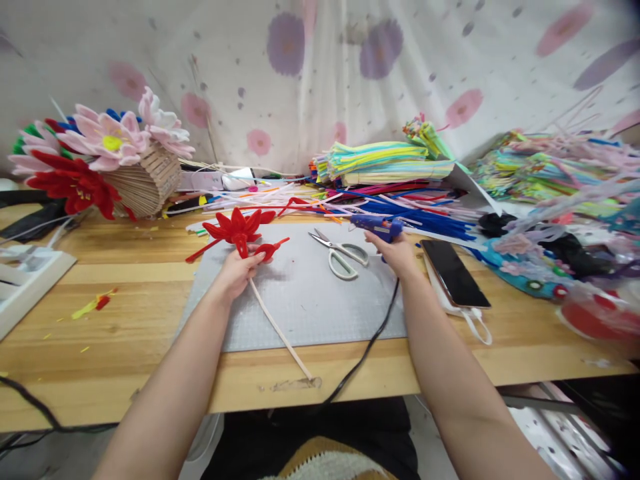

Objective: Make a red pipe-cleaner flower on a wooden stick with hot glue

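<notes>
A pale curtain (310, 93) with purple and pink flower prints hangs behind everything. In front of it, my wooden table (125, 300) spreads out on both sides of the grey mat (310, 300), which lies straight ahead of me. Bundles of fuzzy coloured stems (390, 160) are heaped beyond the mat's far edge, and a slatted basket (163, 177) of fuzzy flowers leans past its far left corner.

The red flower (237, 228) is over the far left part of the mat. My left hand (239, 272) has its fingers closed around it just under the bloom. The petals fan up and away from me, while the long axis runs along the pale stem, slanting towards me and rightward until its end passes the mat's near edge.

Over the mat's far right part, my right hand (397, 253) is curled around the blue glue gun (380, 228), its nozzle aimed left; I can't tell how tightly I grip. A phone (456, 273) lies right of the mat. On the mat, the scissors (334, 247) point far left, loops nearer me.
</notes>
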### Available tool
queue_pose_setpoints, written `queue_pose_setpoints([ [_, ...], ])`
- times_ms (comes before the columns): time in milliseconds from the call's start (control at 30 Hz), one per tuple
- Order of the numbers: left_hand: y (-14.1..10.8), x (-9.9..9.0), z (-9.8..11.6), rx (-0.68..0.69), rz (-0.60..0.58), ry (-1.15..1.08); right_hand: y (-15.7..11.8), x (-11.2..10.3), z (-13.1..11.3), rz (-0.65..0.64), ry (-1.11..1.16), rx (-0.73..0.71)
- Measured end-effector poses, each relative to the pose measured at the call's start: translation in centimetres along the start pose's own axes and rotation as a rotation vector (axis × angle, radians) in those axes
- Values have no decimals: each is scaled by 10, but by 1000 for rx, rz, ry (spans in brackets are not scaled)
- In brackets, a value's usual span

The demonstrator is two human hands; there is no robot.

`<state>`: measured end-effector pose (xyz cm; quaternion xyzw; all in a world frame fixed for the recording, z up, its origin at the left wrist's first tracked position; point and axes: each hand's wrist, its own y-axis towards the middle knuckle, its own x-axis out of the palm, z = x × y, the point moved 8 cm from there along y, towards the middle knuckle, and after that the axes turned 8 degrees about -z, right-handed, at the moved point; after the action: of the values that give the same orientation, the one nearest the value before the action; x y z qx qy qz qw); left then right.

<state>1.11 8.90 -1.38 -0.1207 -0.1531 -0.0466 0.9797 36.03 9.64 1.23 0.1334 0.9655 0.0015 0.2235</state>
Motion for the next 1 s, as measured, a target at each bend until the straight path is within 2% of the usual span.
queue_pose_setpoints([
  [100,0,-1,0,-21,0,-48,11,-27,29,139,-142,59],
  [200,-1,0,0,-40,-9,-86,16,-28,44,136,-238,106],
  [333,-3,2,1,-65,-36,-114,16,-14,36,54,-365,40],
  [433,-4,3,1,-71,-37,-142,14,-12,23,-54,-525,-3],
  [567,-4,2,1,-62,-30,-204,3,-37,11,-175,-824,131],
  [633,-3,1,2,-46,-25,-237,-7,-44,3,-273,-874,187],
  [700,-2,1,2,-26,-26,-261,-21,-28,-6,-476,-810,172],
  [800,-2,5,1,0,-56,-264,-44,28,-36,-704,-527,-46],
  [900,-4,13,1,15,-93,-241,-62,91,-65,-710,-207,-203],
  [1000,-8,19,1,18,-114,-227,-75,147,-77,-699,85,-210],
])
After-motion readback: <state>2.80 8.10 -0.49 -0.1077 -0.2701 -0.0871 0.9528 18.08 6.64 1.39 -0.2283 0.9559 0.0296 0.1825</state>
